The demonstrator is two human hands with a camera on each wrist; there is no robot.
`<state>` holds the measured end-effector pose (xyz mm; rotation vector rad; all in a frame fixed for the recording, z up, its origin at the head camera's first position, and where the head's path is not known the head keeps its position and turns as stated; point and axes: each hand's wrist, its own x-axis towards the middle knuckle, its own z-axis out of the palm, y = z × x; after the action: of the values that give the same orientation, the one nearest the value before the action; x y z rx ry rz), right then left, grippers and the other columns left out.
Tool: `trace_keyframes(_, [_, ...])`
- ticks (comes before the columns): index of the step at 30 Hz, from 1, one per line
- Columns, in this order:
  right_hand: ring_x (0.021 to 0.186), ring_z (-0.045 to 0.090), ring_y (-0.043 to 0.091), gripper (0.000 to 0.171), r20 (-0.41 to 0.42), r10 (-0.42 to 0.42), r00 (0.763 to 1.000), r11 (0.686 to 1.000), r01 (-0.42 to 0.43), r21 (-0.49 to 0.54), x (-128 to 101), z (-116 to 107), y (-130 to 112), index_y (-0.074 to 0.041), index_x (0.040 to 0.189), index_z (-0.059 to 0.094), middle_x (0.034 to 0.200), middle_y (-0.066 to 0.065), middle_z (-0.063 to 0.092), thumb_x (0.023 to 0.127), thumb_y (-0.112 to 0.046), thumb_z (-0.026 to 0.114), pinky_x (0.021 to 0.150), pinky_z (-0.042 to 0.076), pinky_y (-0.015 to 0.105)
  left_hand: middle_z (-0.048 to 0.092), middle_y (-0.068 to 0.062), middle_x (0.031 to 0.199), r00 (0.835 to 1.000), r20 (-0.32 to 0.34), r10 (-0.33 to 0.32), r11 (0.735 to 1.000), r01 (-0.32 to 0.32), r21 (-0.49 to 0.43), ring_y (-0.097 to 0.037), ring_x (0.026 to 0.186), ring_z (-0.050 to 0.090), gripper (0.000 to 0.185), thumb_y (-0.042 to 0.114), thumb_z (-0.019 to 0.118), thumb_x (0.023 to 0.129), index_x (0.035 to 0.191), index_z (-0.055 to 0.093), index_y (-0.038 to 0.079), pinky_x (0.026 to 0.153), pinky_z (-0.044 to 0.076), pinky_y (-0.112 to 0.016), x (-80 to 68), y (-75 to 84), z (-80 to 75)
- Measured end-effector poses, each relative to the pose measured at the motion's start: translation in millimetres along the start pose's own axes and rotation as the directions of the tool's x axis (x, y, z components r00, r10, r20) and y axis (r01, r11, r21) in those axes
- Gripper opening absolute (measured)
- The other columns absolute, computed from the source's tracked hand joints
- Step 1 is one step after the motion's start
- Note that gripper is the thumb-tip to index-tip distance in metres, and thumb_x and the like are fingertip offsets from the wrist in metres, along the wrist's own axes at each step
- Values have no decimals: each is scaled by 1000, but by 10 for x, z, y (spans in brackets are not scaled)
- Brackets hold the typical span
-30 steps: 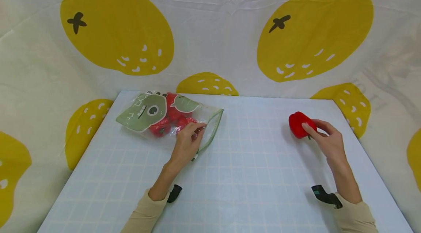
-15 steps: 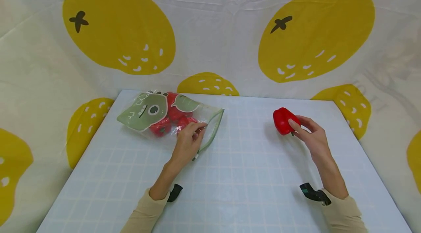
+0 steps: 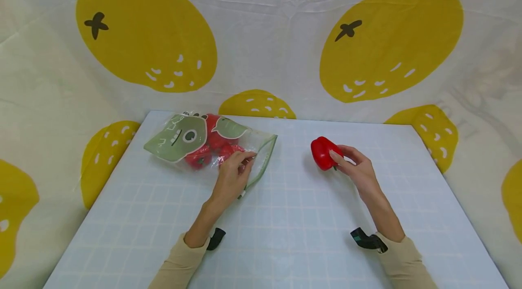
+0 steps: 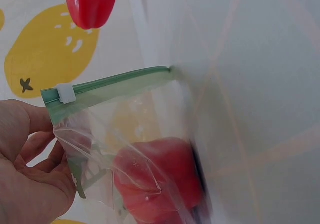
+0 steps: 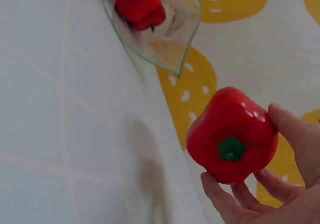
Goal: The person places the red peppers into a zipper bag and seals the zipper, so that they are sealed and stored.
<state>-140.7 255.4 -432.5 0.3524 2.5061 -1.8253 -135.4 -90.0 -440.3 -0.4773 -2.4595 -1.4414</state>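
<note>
Right hand point(image 3: 359, 172): fingers curled around a red bell pepper point(image 3: 323, 153), held above the table point(image 3: 310, 234), right of centre.
Left hand point(image 3: 233, 175): pinches the open edge of the zip bag point(image 3: 191, 142), far left; bag apparently contains more red peppers.

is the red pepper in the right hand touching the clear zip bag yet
Apart. The head view shows bare table between the red plastic pepper in the right hand and the clear zip bag.

Beige long sleeves point(image 3: 179, 265), black wrist-camera mounts point(image 3: 216, 238), bare hands.
</note>
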Motion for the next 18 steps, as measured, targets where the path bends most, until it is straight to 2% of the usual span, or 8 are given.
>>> trace_keyframes(10, [135, 46, 32, 71, 68, -34, 997, 998, 30, 56, 34, 358, -35, -12, 148, 49, 149, 11, 49, 90, -41, 79, 102, 51, 51, 69, -9, 106, 1000, 7, -3, 1000, 3, -7, -19, 90, 63, 25, 6, 72, 96, 121, 72, 3, 78, 57, -23, 3, 13, -1])
trace_keyframes(18, [131, 49, 30, 66, 121, -64, 991, 993, 51, 106, 29, 609, -65, -14, 145, 53, 145, 8, 52, 90, -40, 79, 101, 53, 51, 69, -9, 106, 1000, 3, -1, 1000, 1, -11, -20, 90, 63, 25, 5, 72, 96, 121, 72, 2, 79, 57, -23, 4, 10, -4])
